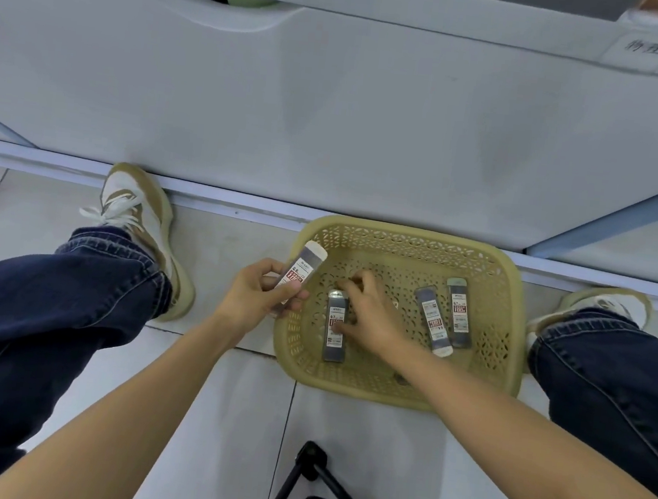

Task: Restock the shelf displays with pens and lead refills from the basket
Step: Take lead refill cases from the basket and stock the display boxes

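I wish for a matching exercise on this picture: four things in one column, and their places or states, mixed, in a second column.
1. left hand
2. right hand
3. basket
4. left shoe

A. perforated walls, stands on the floor
B. reaches inside the basket
C. toe near the shelf base
D. holds a lead refill case

Pairs: 1-D, 2-B, 3-A, 4-C

Four lead refill cases are showing: the raised case (300, 275) is sitting in the left hand (258, 296), while the near case (333, 344), middle case (432, 320) and outer case (458, 315) are lying in one basket (403, 233). Two hands are showing, counting the right hand (367, 315), and two shoes, the left shoe (139, 211) and right shoe (616, 302).
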Tool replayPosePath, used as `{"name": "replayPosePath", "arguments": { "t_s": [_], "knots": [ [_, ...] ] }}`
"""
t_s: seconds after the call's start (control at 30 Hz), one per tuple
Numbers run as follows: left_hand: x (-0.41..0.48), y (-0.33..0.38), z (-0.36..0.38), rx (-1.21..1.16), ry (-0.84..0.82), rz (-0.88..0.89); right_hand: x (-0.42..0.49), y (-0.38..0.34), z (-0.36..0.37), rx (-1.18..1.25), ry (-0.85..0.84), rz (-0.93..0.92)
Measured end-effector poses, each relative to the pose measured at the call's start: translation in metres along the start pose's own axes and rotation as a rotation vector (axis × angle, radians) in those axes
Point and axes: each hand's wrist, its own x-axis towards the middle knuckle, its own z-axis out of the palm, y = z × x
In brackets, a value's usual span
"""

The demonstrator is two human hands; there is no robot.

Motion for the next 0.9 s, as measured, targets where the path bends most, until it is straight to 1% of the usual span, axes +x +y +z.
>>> {"name": "replayPosePath", "arguments": {
  "t_s": [0.07,0.1,0.23,0.33,0.4,0.47,0.53,0.63,0.7,0.73,0.77,0.83,0.87,0.9],
  "knots": [
    [0.001,0.002,0.001,0.032,-0.013,-0.005,0.000,0.002,0.004,0.037,0.035,0.003],
    [0.001,0.002,0.002,0.044,-0.015,-0.007,0.001,0.003,0.002,0.115,0.028,0.025],
    [0.001,0.008,0.012,0.092,0.018,0.011,-0.003,0.013,-0.029,0.653,-0.080,0.113],
    [0.002,0.013,0.033,0.063,0.003,0.047,-0.008,0.018,-0.065,0.834,-0.096,0.098],
    [0.003,0.016,0.053,0.086,-0.013,0.035,-0.012,0.020,-0.085,0.963,-0.087,0.079],
    [0.001,0.019,0.073,0.062,-0.055,0.011,-0.019,0.019,-0.096,0.992,-0.053,0.054],
    [-0.001,0.021,0.089,-0.028,-0.181,0.024,-0.025,0.020,-0.101,0.976,-0.001,0.033],
    [0.000,0.017,0.103,0.121,-0.305,0.115,-0.039,0.031,-0.107,0.953,0.033,0.020],
    [0.000,0.011,0.106,0.175,-0.347,0.116,-0.050,0.047,-0.112,0.791,0.022,0.029],
    [-0.001,0.008,0.106,0.177,-0.355,0.103,-0.055,0.057,-0.112,0.652,-0.015,0.041],
    [-0.002,0.005,0.106,0.175,-0.358,0.092,-0.061,0.069,-0.111,0.486,-0.093,0.054],
    [-0.006,0.000,0.104,0.183,-0.361,0.071,-0.073,0.087,-0.103,0.129,-0.320,0.077],
    [-0.006,-0.002,0.103,0.190,-0.366,0.059,-0.077,0.093,-0.096,-0.016,-0.409,0.088],
    [-0.007,-0.005,0.103,0.194,-0.371,0.047,-0.081,0.097,-0.090,-0.122,-0.458,0.095]
  ]
}}
